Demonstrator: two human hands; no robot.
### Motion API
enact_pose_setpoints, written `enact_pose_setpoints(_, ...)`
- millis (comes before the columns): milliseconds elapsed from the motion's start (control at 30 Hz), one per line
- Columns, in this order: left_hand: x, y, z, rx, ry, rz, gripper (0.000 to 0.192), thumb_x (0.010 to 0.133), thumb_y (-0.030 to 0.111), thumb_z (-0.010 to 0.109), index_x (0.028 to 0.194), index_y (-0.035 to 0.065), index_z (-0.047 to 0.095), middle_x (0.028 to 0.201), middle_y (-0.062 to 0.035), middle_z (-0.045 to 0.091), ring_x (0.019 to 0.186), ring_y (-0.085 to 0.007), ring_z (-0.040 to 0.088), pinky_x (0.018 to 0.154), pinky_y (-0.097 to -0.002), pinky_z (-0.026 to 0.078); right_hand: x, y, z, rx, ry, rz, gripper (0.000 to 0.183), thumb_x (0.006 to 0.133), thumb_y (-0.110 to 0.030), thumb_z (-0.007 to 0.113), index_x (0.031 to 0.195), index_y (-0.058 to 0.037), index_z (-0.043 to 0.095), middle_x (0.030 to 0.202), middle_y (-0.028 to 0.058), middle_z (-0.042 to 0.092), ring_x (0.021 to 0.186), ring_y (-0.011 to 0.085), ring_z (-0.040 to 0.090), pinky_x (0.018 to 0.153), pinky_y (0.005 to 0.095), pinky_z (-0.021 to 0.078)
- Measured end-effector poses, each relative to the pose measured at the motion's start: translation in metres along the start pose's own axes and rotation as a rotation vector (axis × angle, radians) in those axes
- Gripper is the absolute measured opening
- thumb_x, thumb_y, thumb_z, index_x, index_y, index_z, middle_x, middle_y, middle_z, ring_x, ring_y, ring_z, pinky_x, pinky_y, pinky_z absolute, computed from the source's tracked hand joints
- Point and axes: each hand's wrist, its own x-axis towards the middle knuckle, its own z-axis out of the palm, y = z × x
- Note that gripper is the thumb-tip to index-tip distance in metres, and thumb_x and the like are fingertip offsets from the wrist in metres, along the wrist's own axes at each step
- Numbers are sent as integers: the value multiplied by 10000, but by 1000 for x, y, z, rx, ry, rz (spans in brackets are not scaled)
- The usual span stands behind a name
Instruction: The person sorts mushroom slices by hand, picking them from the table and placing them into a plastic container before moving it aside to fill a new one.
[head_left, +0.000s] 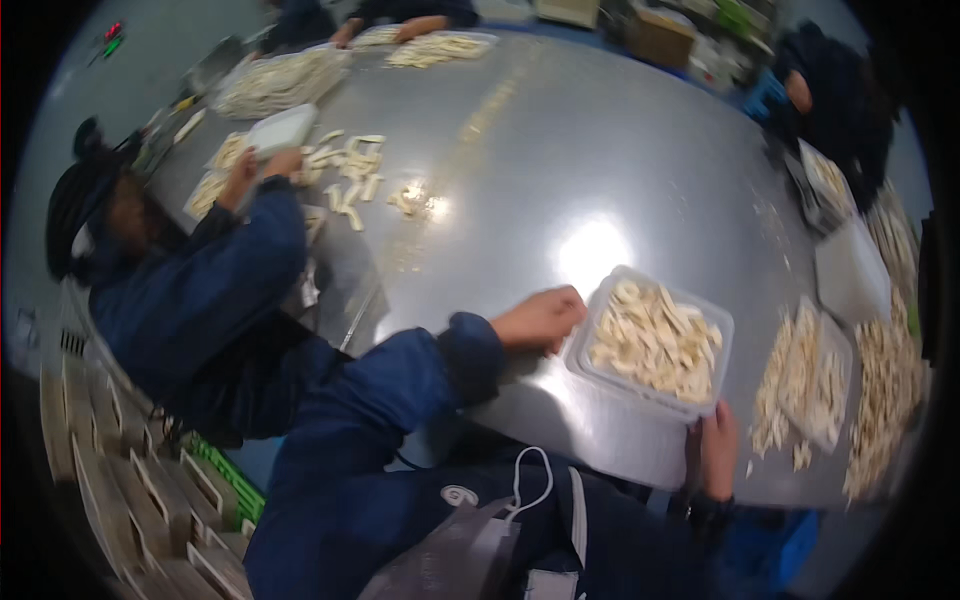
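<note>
A clear plastic container full of pale, cut food strips sits in front of me near the steel table's close edge. My left hand is beside its left rim with the fingers curled; whether they hold anything is hidden. At the container's near right corner, my right hand grips the rim, its thumb up by the edge and the other fingers mostly out of sight.
On the right lie loose strips, a tilted clear tray and a white container. To the left a co-worker holds a white tub near scattered strips. Filled trays line the far left side of the steel table.
</note>
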Motion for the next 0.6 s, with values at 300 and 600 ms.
enact_pose_setpoints(300, 16, 10, 35, 44, -12, -126, 261, 1065, 321, 538, 1018, 65, 556, 729, -2, 588, 544, -75, 534, 483, -227, 424, 29, 16, -35, -97, -69, 18, 273, 1073, -187, 516, 1164, 30, 654, 837, 17, 653, 686, 73, 598, 661, 217, 519)
enact_pose_setpoints(600, 19, 9, 55, 31, 11, -78, 235, 1051, 273, 555, 962, 56, 542, 692, -9, 578, 551, -74, 532, 487, -223, 416, 41, 9, -52, -131, -127, 50, 268, 1070, -197, 522, 1163, 21, 646, 814, 14, 646, 694, 75, 614, 681, 214, 534)
